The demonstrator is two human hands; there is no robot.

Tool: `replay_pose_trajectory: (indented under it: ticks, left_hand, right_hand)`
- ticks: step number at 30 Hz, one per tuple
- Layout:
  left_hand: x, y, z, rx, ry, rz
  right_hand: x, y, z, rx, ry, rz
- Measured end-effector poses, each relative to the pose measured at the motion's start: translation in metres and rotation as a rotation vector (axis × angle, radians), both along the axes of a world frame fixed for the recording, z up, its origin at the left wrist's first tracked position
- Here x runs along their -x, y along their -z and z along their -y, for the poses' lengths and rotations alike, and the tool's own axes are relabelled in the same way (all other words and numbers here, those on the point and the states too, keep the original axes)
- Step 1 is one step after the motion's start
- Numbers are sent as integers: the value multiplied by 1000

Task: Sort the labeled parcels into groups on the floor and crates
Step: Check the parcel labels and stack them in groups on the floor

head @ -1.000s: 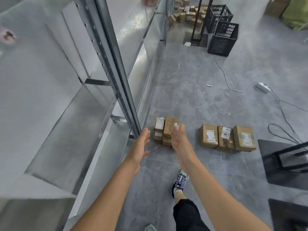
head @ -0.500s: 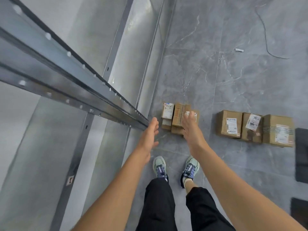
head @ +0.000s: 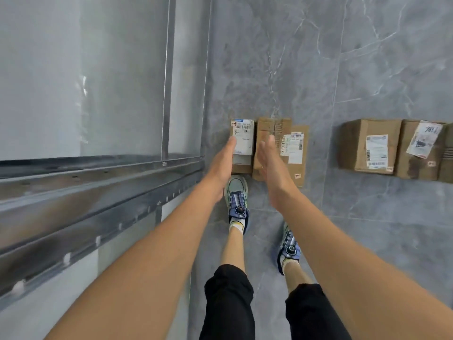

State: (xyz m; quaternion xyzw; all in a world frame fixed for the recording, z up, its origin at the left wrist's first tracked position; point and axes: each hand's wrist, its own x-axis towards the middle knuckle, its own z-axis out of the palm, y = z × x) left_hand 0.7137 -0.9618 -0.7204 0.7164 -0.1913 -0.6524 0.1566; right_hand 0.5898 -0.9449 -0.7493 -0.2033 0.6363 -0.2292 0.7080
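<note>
Left hand [head: 221, 165] and right hand [head: 272, 165], fingers straight and together, are held over floor parcels [head: 266, 130]; a grasp is judged next.

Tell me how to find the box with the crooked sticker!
From the metal rack, look right across the floor to the row of boxes at the edge. It is the middle box; only its sticker hangs tilted and crumpled.

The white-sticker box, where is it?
The white-sticker box lies mid-frame in the head view, on the floor between the metal rack and a taped brown parcel, just beyond the left hand.
</note>
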Motion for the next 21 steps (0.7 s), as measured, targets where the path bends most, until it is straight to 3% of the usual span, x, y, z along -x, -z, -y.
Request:
replay_pose_trajectory:
  ticks: [9,21]
  left_hand:
    - [-19,125,54,-51,-10,38]
    - [-26,194,64,-60,19,-4]
  right_hand:
    - [-34,127,44,-100,36,-30]
    - [-39,186,65,-119,70,-76]
